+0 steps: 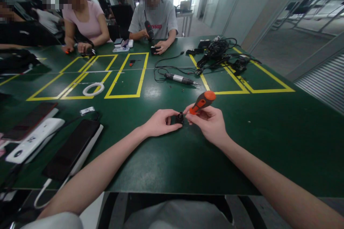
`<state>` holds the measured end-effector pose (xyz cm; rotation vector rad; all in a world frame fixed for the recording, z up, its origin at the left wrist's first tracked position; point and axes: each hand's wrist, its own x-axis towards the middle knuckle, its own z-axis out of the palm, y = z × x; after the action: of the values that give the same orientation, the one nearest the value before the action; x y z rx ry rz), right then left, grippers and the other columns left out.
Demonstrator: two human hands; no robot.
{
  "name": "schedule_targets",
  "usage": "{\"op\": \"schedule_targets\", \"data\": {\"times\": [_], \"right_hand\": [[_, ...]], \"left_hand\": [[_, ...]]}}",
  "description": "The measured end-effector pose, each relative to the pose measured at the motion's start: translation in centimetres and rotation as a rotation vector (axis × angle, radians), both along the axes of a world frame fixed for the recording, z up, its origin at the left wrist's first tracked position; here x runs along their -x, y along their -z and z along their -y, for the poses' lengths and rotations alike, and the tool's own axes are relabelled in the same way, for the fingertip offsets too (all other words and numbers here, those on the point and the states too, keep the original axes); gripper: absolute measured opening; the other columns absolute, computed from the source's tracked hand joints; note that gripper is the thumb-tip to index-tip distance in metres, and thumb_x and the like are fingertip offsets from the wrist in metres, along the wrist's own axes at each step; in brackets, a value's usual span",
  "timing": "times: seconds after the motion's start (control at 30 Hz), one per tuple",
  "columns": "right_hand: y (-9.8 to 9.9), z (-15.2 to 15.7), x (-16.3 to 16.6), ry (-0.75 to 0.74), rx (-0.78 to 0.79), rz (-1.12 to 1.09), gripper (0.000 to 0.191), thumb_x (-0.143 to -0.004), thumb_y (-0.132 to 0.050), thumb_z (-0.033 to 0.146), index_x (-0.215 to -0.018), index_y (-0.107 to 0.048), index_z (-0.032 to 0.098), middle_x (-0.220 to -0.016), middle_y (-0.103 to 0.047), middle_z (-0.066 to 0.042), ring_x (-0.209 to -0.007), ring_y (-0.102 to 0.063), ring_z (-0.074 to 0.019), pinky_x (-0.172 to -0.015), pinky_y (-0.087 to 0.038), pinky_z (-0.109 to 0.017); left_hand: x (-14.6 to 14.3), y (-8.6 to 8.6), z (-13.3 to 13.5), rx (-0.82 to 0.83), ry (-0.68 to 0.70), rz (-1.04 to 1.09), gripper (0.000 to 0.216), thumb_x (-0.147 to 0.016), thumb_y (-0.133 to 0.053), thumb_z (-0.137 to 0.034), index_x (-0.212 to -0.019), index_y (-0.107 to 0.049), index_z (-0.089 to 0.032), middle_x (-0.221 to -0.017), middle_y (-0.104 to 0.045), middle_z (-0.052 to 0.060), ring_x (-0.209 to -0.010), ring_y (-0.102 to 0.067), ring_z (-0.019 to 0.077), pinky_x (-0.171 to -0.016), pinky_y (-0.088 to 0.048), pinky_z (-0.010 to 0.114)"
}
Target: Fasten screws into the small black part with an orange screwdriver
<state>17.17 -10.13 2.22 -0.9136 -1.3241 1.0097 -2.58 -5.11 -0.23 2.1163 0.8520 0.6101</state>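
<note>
My left hand is closed around a small black part, pinching it between thumb and fingers just above the green table. What kind of part it is, I cannot make out. Beside it, my right hand grips a screwdriver with an orange and dark grey handle. The handle leans up and to the right, its orange end on top. Fingers hide the screwdriver's lower end, so whether its tip touches the black part does not show.
An electric screwdriver with a cord lies beyond my hands. Tangled black cables sit at the back right. A white ring rests on the left. Phones and a power strip lie near left. Two people work opposite.
</note>
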Motion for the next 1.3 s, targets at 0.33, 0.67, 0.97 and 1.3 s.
{"op": "schedule_targets", "data": {"times": [0.33, 0.67, 0.97, 1.3], "right_hand": [[0.04, -0.07, 0.12, -0.043, 0.022, -0.055, 0.034, -0.08, -0.085, 0.051, -0.09, -0.07, 0.022, -0.072, -0.073, -0.001, -0.056, -0.062, -0.0138, -0.055, -0.059, -0.03], [-0.01, -0.25, 0.04, -0.046, -0.008, -0.029, 0.032, -0.084, -0.08, 0.053, -0.082, -0.075, 0.021, -0.073, -0.072, -0.002, -0.053, -0.059, -0.012, -0.051, -0.055, -0.029], [0.08, -0.22, 0.04, 0.006, 0.002, -0.008, 0.029, -0.073, -0.09, 0.044, -0.076, -0.072, 0.021, -0.076, -0.072, -0.001, -0.054, -0.059, -0.0117, -0.051, -0.055, -0.028], [-0.1, -0.09, -0.06, 0.038, 0.075, -0.032, 0.038, -0.069, -0.094, 0.042, -0.09, -0.071, 0.02, -0.072, -0.075, -0.001, -0.046, -0.057, -0.0104, -0.043, -0.053, -0.025]], "left_hand": [[-0.01, 0.0, 0.06, 0.003, -0.001, -0.001, 0.027, -0.087, -0.074, -0.036, -0.104, -0.071, -0.014, -0.071, -0.059, -0.004, -0.058, -0.052, 0.0084, -0.059, -0.04, 0.021], [0.04, -0.04, 0.05, 0.006, -0.011, -0.027, 0.029, -0.087, -0.075, -0.036, -0.106, -0.072, -0.014, -0.074, -0.061, -0.003, -0.058, -0.051, 0.0082, -0.059, -0.04, 0.021], [0.0, 0.18, -0.04, 0.01, -0.01, -0.014, 0.029, -0.087, -0.074, -0.036, -0.106, -0.072, -0.014, -0.071, -0.059, -0.004, -0.056, -0.051, 0.0078, -0.058, -0.039, 0.021], [-0.01, -0.01, 0.02, 0.019, -0.01, -0.017, 0.027, -0.086, -0.074, -0.035, -0.104, -0.071, -0.015, -0.071, -0.059, -0.004, -0.058, -0.052, 0.0085, -0.058, -0.04, 0.02]]}}
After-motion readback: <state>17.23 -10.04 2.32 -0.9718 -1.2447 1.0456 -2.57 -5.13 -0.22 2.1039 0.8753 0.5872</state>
